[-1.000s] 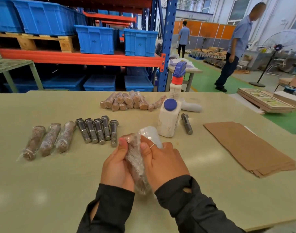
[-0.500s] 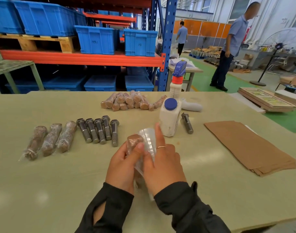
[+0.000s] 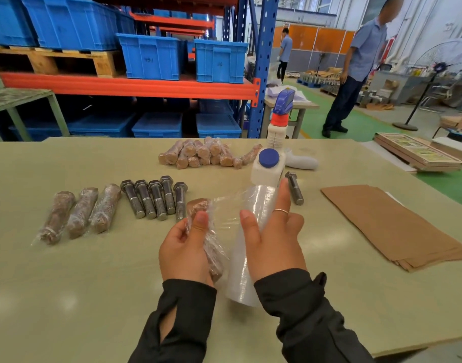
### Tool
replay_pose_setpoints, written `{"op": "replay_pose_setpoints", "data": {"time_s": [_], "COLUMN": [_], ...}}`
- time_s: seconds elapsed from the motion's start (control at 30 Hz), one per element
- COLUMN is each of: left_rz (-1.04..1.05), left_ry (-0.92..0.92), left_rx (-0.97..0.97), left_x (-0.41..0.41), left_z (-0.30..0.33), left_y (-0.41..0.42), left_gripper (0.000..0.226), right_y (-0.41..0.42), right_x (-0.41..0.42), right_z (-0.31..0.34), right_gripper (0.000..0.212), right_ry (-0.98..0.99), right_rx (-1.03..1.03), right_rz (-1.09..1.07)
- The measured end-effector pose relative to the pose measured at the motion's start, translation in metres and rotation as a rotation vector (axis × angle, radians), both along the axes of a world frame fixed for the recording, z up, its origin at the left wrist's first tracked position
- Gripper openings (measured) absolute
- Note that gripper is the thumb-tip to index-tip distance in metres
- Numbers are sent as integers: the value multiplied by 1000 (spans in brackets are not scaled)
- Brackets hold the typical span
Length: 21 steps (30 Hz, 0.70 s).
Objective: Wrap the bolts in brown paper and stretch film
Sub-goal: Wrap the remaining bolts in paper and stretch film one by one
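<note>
My left hand (image 3: 184,254) grips a bolt wrapped in brown paper (image 3: 198,206), partly covered in clear film. My right hand (image 3: 273,241) holds the roll of stretch film (image 3: 246,258) upright beside it, thumb on the front and fingers along its far side. A sheet of film stretches between roll and bolt. Several bare steel bolts (image 3: 153,199) lie in a row on the table, and one more bolt (image 3: 294,188) lies by the white bottle. Three film-wrapped bolts (image 3: 80,213) lie at the left. A stack of brown paper sheets (image 3: 392,226) sits at the right.
A pile of paper-wrapped bolts (image 3: 203,155) lies at the back of the green table (image 3: 67,284). A white bottle with a blue cap (image 3: 267,167) and a spray bottle (image 3: 279,121) stand behind my hands. Blue crates fill the rack (image 3: 146,85) beyond. A person (image 3: 355,66) stands at right.
My hands have drawn apart: the roll moved right and upright, pulling a film sheet out from the bolt in my left hand.
</note>
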<state>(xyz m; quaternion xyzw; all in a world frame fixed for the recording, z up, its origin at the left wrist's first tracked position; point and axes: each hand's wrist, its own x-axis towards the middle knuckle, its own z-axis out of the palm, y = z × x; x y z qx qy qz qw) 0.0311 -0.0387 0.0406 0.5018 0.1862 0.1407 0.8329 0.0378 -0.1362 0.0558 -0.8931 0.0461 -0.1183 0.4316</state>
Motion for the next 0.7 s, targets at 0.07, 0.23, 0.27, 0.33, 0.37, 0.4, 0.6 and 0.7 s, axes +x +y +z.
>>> {"op": "replay_pose_setpoints", "data": {"time_s": [0.07, 0.23, 0.27, 0.33, 0.37, 0.4, 0.6, 0.7], "left_rz": [15, -127, -160, -194, -210, -229, -288, -293], "left_ry": [-1, -6, 8, 24, 19, 12, 24, 47], "left_rx": [-13, -245, -312, -393, -410, -417, -422, -434], "left_x": [-1, -10, -10, -11, -12, -12, -5, -3], "left_z": [2, 2, 2, 5, 4, 4, 2, 1], "left_y": [2, 2, 1, 0, -1, -1, -1, -2], "left_gripper": [50, 40, 40, 41, 42, 45, 52, 43], "right_y": [-3, -16, -19, -23, -25, -26, -23, -22], "right_x": [-1, 6, 9, 15, 17, 18, 15, 13], "right_z": [0, 1, 1, 3, 5, 6, 5, 2], "right_gripper": [82, 71, 71, 71, 71, 71, 69, 69], "right_ry": [-40, -62, -46, -32, -36, -42, -3, 47], "right_rx": [-86, -392, -403, -428, -435, -435, -364, -338], "right_rz": [2, 66, 89, 123, 139, 159, 219, 226]}}
